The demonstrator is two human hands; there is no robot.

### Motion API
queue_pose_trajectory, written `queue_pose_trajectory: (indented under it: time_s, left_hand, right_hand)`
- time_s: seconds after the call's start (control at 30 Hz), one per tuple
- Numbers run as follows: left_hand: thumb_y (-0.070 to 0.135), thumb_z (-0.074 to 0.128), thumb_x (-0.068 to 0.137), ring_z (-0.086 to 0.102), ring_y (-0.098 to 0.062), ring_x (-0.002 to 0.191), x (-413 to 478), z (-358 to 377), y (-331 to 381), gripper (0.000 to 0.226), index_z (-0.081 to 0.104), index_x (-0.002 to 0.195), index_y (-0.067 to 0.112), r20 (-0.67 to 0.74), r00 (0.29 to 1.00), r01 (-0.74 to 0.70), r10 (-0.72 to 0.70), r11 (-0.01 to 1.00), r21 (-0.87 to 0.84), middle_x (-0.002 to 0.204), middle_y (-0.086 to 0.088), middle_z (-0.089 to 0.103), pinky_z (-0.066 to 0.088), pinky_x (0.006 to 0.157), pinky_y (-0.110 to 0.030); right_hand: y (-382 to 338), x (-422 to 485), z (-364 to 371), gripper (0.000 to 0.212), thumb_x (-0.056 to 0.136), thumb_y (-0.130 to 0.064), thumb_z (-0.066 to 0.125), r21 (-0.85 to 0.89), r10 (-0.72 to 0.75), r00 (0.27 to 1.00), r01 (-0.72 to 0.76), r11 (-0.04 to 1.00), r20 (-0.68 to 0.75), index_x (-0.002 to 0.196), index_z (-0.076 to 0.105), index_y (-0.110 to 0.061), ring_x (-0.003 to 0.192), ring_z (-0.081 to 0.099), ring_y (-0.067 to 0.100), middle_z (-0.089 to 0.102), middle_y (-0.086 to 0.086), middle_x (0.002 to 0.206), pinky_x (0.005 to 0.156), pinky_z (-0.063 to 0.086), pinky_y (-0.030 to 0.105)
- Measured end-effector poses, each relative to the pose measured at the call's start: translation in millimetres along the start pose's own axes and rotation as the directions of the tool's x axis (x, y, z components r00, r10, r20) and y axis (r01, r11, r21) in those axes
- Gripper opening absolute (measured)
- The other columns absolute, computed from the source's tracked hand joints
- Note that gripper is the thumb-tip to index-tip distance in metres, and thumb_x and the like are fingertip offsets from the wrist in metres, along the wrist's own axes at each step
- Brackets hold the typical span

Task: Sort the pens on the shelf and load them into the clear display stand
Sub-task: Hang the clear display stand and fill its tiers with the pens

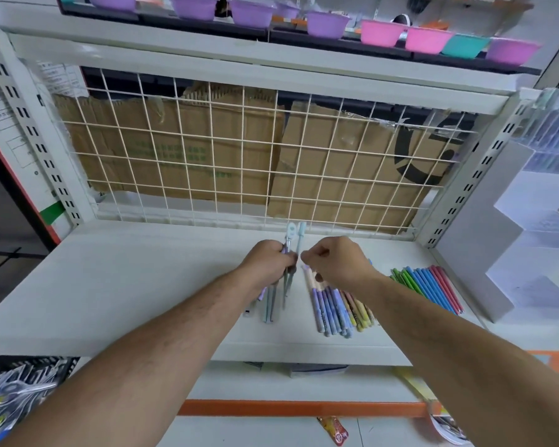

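Observation:
My left hand (267,261) is closed around a small bunch of pale blue and lilac pens (289,235) held upright above the white shelf (110,285). My right hand (334,261) pinches the teal pen (300,232) beside that bunch. Below my left hand a few pale pens (270,304) lie on the shelf. A fan of purple, blue, peach and yellow pens (336,309) lies under my right wrist. A row of green, blue and pink pens (430,288) lies further right. The clear stepped display stand (536,233) is at the right edge.
A white wire grid (239,156) with cardboard behind it closes the shelf's back. Purple, pink and teal bowls (381,32) line the shelf above. Slotted uprights stand at both sides. Packaged goods (17,398) sit at lower left.

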State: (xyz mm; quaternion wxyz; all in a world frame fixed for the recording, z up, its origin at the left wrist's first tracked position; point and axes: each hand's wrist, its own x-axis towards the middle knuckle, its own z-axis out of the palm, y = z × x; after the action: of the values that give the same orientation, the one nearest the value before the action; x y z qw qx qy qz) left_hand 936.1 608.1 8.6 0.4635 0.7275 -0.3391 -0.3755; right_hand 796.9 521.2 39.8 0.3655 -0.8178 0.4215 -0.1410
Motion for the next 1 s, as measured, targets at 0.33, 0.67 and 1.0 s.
queue_pose_trajectory:
  time_s: [0.33,0.67,1.0]
  left_hand:
    - [0.015,0.059,0.092,0.047,-0.009,0.051,-19.2,99.3,52.1,0.018,0.061,0.075,0.015,0.145,0.958,-0.256,0.248,0.966,0.043,0.064,0.003,0.063,0.038,0.055,-0.026]
    - [0.006,0.046,0.097,0.059,-0.003,0.062,-55.6,244.6,124.9,0.027,0.062,0.081,0.020,0.222,0.905,-0.365,0.363,0.931,-0.033,0.063,0.014,0.065,0.045,0.058,-0.018]
    - [0.002,0.058,0.093,0.063,-0.012,0.066,-59.4,333.1,167.4,0.011,0.065,0.097,0.011,0.167,0.938,-0.304,0.305,0.952,-0.036,0.077,-0.004,0.067,0.050,0.057,-0.026]
  right_hand:
    - [46.6,-36.6,-83.2,0.034,0.091,-0.032,0.074,0.221,0.056,0.989,-0.024,0.975,-0.138,0.068,0.061,-0.011,0.038,0.052,0.005,0.060,-0.003,0.048,0.039,0.043,0.020]
    - [131.6,-87.6,-210.7,0.031,0.092,-0.024,0.072,0.235,-0.005,0.978,0.055,0.970,-0.208,0.072,0.065,-0.002,0.037,0.050,0.005,0.057,0.001,0.052,0.038,0.041,0.021]
    - [195.4,-102.5,-298.2,0.032,0.091,-0.025,0.074,0.240,-0.051,0.971,0.108,0.965,-0.233,0.083,0.066,0.005,0.041,0.052,0.008,0.060,0.009,0.063,0.040,0.043,0.024]
